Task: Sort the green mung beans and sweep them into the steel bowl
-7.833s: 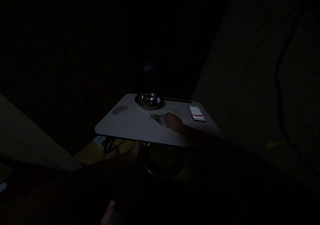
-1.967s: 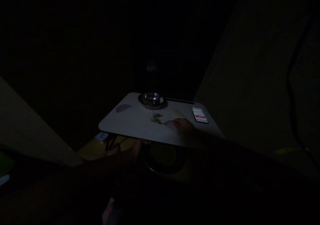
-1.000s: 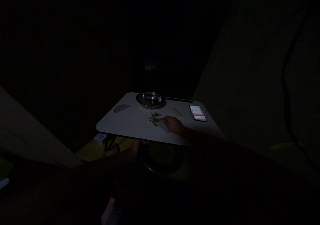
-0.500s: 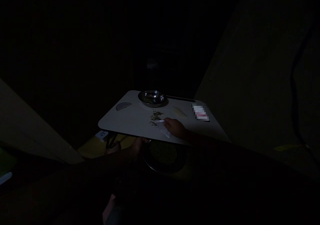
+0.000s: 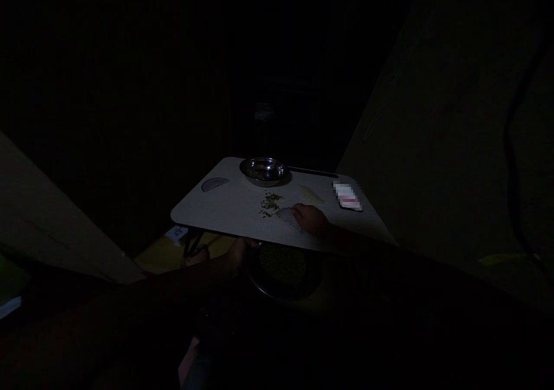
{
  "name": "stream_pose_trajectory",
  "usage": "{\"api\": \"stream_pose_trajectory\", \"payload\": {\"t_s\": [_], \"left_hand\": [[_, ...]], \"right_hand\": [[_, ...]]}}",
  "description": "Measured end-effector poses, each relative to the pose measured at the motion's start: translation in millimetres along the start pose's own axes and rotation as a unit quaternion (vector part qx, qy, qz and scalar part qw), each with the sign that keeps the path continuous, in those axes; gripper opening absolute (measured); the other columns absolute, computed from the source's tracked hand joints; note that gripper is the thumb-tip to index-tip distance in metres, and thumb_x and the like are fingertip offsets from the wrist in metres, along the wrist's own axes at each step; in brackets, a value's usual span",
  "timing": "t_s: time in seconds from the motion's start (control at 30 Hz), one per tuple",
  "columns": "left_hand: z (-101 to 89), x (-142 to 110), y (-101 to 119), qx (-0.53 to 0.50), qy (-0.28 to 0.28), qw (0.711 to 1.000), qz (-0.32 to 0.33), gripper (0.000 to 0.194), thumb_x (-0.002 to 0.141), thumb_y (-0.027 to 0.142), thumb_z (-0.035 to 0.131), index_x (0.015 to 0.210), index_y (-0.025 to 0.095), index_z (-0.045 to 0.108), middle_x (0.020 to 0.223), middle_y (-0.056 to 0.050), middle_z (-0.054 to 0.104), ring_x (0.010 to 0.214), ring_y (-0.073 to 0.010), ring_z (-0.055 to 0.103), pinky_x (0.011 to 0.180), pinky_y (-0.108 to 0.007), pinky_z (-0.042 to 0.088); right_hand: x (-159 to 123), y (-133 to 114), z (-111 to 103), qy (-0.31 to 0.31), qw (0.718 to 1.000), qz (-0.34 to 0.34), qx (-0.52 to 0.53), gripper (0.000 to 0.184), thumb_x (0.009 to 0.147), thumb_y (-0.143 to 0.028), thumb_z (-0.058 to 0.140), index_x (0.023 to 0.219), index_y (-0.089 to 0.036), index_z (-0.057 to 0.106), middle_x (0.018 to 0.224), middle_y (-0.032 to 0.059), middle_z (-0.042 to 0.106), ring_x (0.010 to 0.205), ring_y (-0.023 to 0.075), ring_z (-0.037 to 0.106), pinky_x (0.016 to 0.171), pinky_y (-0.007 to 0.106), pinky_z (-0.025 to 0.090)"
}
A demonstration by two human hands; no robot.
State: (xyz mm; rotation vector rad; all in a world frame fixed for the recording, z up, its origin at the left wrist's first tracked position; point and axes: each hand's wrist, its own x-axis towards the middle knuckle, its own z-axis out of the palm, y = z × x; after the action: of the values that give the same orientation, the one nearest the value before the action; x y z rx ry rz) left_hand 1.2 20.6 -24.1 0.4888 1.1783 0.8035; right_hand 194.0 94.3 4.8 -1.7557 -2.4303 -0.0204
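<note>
Protractor in right hand; grains near

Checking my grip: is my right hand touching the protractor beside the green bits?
Touching: the head view shows your right hand pinching the protractor near its edge.

White round-cornered bench, dark edge. On it: shiny round steel bowl, far side; grey half-round flat piece, left; loose small green grains, middle; pale thin patch; lit black-framed phone, right.
</note>
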Motion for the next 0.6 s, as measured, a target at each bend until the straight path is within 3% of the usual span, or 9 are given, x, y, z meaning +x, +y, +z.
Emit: {"api": "stream_pose_trajectory", "payload": {"t_s": [0.4, 0.6], "left_hand": [[-1.4, -1, 0, 0.006, -0.001, 1.000, 0.004, 0.005, 0.049, 0.016, 0.043, 0.047, 0.015, 0.048, 0.035, -0.002, 0.047, 0.032, -0.0140, 0.042, 0.035, -0.027, 0.034], [-0.7, -4, 0, 0.013, -0.001, 1.000, 0.006, 0.007, 0.051, 0.019, 0.044, 0.046, 0.015, 0.047, 0.033, -0.001, 0.046, 0.032, -0.0136, 0.041, 0.034, -0.027, 0.033]], "right_hand": [[15, -6, -1, -0.015, 1.000, -0.004, -0.012, 0.036, 0.078, -0.037, 0.020, 0.092, -0.020, 0.048, 0.084, 0.0049, 0.057, 0.074, 0.0148, 0.050, 0.057, 0.023, 0.032], [22, -12, -1, -0.012, 0.999, -0.053, -0.001, 0.037, 0.078, -0.039, 0.019, 0.095, -0.023, 0.047, 0.087, 0.0031, 0.056, 0.075, 0.0142, 0.050, 0.058, 0.023, 0.032]]}}
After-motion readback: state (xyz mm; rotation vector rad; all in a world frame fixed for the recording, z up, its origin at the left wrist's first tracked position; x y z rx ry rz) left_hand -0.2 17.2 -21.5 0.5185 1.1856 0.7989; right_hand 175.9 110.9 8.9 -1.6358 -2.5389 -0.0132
